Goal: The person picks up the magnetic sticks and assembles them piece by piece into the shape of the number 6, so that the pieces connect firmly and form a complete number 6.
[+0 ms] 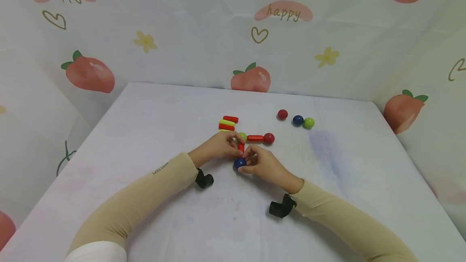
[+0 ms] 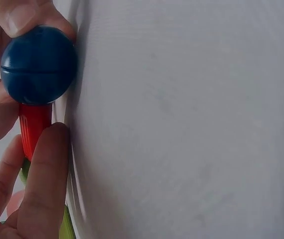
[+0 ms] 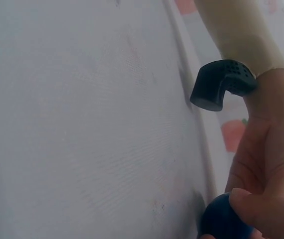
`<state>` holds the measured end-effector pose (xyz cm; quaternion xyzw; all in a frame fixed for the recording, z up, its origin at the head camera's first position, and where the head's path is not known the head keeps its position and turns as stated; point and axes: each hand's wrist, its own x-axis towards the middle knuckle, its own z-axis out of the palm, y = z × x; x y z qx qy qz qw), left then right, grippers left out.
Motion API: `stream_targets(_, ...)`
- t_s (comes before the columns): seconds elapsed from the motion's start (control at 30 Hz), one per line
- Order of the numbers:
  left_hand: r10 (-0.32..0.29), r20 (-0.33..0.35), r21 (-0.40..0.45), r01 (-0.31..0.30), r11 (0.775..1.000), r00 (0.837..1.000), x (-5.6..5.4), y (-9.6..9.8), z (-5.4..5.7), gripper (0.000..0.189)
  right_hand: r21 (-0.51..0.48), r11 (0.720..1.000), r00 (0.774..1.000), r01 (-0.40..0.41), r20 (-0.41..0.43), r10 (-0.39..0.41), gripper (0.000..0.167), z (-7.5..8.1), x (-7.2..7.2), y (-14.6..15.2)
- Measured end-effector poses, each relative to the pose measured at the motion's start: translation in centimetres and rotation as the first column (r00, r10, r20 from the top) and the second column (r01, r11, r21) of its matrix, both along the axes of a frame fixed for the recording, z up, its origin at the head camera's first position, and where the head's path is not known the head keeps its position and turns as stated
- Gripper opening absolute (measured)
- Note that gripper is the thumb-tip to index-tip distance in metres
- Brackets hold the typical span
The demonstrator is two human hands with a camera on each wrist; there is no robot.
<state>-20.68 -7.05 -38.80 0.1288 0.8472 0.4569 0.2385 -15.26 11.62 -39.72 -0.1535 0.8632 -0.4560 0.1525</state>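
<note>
My right hand (image 1: 268, 165) grips a blue ball (image 1: 240, 163) between thumb and fingers, close over the table. A red rod (image 2: 35, 128) meets this ball at one end, and my left hand (image 1: 221, 145) pinches that rod between thumb and fingers. The rod's far end meets a green ball (image 1: 242, 136), partly covered by my left fingers. From the green ball a second red rod (image 1: 255, 138) runs right to a red ball (image 1: 269, 138), making a corner shape. In the right wrist view, the thumb lies over the blue ball (image 3: 224, 219).
Red and yellow-green rods (image 1: 227, 127) lie in a stack of rows beyond my left hand. Farther back at right sit a loose red ball (image 1: 282, 114), a blue ball (image 1: 297, 120) and a green ball (image 1: 309, 123). A fruit-patterned cloth (image 1: 204, 31) hangs behind the table.
</note>
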Motion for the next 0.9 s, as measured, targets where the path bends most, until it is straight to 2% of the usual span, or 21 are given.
stream_targets(0.9, 0.007, -0.02, 0.001, -0.007, 1.0, 1.0, -0.08, 0.0, 0.12, 0.031, 0.034, 0.998, 0.998, 0.049, 0.04, -0.05, 0.035, 0.27, -0.79, -0.29)
